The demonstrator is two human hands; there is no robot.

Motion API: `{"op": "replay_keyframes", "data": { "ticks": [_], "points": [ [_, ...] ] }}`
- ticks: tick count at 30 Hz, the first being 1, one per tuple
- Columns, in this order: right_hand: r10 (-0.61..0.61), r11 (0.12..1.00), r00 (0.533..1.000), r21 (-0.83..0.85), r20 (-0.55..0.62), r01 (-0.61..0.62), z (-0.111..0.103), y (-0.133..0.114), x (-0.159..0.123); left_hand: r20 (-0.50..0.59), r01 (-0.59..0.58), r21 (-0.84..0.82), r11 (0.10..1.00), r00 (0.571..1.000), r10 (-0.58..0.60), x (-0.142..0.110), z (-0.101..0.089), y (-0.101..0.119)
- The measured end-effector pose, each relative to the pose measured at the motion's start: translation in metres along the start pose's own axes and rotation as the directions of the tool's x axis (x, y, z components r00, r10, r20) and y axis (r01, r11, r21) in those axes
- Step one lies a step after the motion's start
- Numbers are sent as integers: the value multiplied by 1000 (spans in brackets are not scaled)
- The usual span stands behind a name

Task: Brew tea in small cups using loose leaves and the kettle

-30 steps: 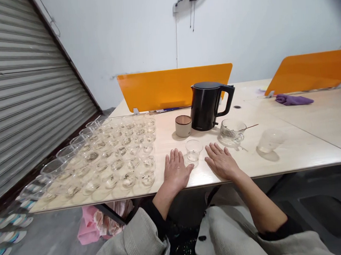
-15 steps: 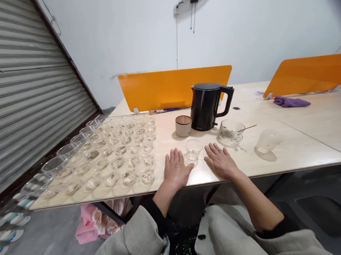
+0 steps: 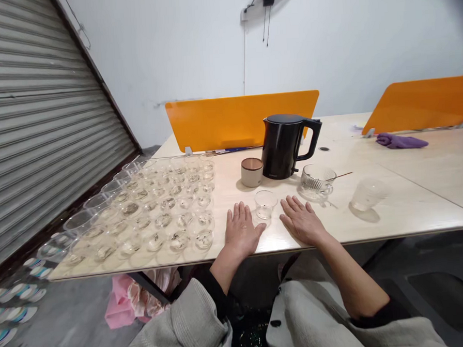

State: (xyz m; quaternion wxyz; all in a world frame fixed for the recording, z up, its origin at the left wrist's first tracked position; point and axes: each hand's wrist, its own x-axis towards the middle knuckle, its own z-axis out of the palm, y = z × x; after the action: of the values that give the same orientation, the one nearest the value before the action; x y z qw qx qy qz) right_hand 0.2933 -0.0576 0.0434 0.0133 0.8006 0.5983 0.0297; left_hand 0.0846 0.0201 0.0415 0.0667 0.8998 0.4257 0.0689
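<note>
My left hand (image 3: 242, 230) lies flat on the table near its front edge, fingers stretched out, holding nothing. Palm down on the other side, my right hand (image 3: 302, 221) is flat too, its fingers pointing up and left. Between them stands a clear plastic cup (image 3: 264, 205), upright, with tiny dark bits in it. Behind it are a beige cup (image 3: 251, 173) with a brown inside and a black electric kettle (image 3: 282, 147). A ribbed glass cup (image 3: 318, 180) with a thin brown stick in it sits beyond my right hand.
Rows of clear cups (image 3: 163, 205) with dark bits inside fill the table's left part. To the right is a stack of clear plastic cups (image 3: 368, 194). Orange dividers (image 3: 244, 121) stand at the back, and a purple cloth (image 3: 401, 141) lies far right.
Both hands stay flat in the same places on the table. Only the camera view has shifted slightly; no object has visibly moved.
</note>
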Motion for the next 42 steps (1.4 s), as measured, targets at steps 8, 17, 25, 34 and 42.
{"op": "replay_keyframes", "data": {
  "ticks": [8,17,25,34,42],
  "points": [
    [2,1000,1000,0,-5,-2,4,2,1,-6,1,38,999,1000,0,0,1,0],
    [-2,1000,1000,-2,-16,2,3,1,1,5,12,22,1000,1000,-13,0,1,0],
    [0,1000,1000,-17,4,1,1,0,0,-13,6,28,1000,1000,-6,1,4,-1],
    [-12,1000,1000,10,-14,12,2,0,-1,-20,-4,49,999,1000,5,0,4,-1],
    [408,909,864,38,-295,-416,2,32,-26,-19,-8,44,999,1000,9,0,4,-1]
  ]
}}
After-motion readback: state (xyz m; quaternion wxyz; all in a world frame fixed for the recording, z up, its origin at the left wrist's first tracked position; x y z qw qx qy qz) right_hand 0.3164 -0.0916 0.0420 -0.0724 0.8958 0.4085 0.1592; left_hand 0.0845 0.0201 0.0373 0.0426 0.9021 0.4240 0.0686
